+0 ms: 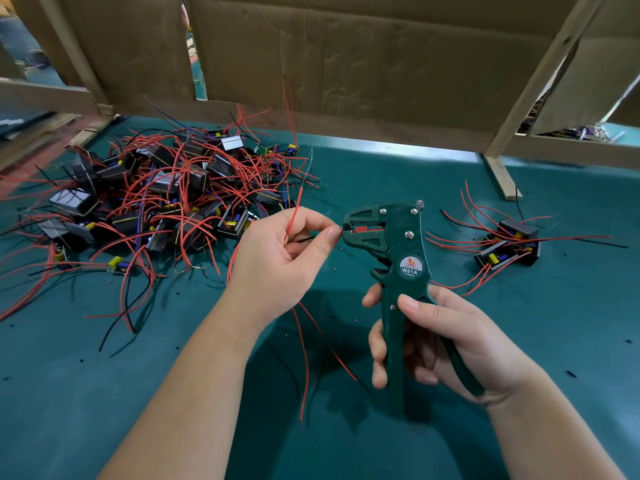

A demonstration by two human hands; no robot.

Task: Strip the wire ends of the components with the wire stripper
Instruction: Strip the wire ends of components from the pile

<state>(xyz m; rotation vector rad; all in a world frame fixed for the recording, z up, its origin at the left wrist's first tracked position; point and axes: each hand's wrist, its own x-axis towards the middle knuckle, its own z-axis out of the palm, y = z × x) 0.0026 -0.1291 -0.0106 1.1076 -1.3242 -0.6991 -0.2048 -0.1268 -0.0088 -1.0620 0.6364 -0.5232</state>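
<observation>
The thin black wire [304, 239] runs level through the left hand [280, 251], which pinches it between thumb and forefinger. Its end sits in the mouth of the dark green, pistol-shaped metal wire stripper [398, 237], right at the fingertips. The tool stands upright above the middle of the table with its head pointing left, a red ribbed block showing in its mouth and a round label marked W01A on its body. The right hand [443, 341] grips the two handles from the right, fingers curled round the front handle and thumb laid across the side. A thin red wire [294, 216] rises out of the left hand's fist and leans up and to the right, and more red strands hang below that wrist. To the left lies a large tangled pile of components [149, 206], dark boxy parts with yellow pieces and many red, black and blue leads. A smaller cluster [509, 244] of the same parts lies well apart on the right. Everything rests on a teal table cover [104, 393] dotted with tiny scraps. Behind stand brown cardboard sheets [346, 57] fixed to a pale wooden frame [540, 81].
</observation>
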